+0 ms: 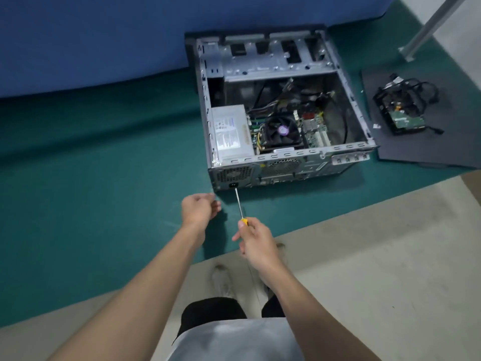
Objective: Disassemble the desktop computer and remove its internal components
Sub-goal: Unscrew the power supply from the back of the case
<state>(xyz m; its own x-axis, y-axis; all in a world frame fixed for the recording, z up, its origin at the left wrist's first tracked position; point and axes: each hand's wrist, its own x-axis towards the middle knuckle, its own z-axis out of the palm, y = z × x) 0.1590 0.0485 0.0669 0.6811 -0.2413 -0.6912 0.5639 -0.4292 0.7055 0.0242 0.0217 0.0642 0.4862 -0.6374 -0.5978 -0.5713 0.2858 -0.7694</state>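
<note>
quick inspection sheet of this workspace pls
surface: green mat on a pale floor
job's things: open computer case, power supply and fan inside; screwdriver tip at its rear panel
clutter: removed drive on a black panel
hands: right hand grips the screwdriver; left hand loosely curled, holds nothing seen
cables: loose wires inside the case; black leads on the drive
surroundings: blue backdrop, metal pole

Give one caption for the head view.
Right hand aims screwdriver at open computer case; left hand hovers beside.
</note>
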